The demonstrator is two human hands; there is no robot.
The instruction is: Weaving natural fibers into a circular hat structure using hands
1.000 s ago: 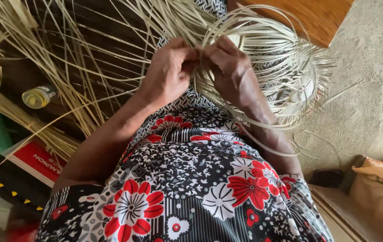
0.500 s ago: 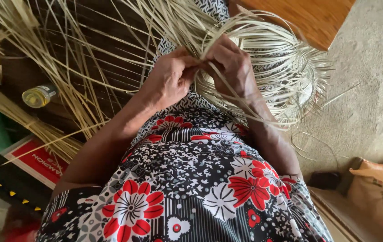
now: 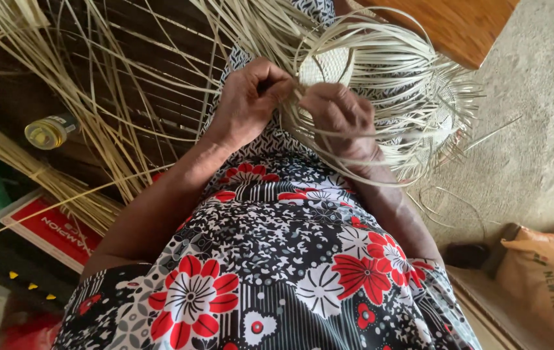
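Both the left hand [image 3: 248,104] and right hand [image 3: 338,116] pinch thin, stiff pale cane strips [image 3: 381,65], fingers closed.

There were two hands, the left hand [image 3: 248,104] and the right hand [image 3: 338,116], both pinched closed on pale strips at 12 o'clock. One woven piece [image 3: 381,84] with many loose strips, too many to count, lay under them. One small bottle [image 3: 48,131] with yellow liquid was at 9 o'clock. One bundle of straw [image 3: 43,175] lay beside it. One red flat box [image 3: 53,230] was at 8 o'clock. One brown sack [image 3: 546,285] stood at 4 o'clock.
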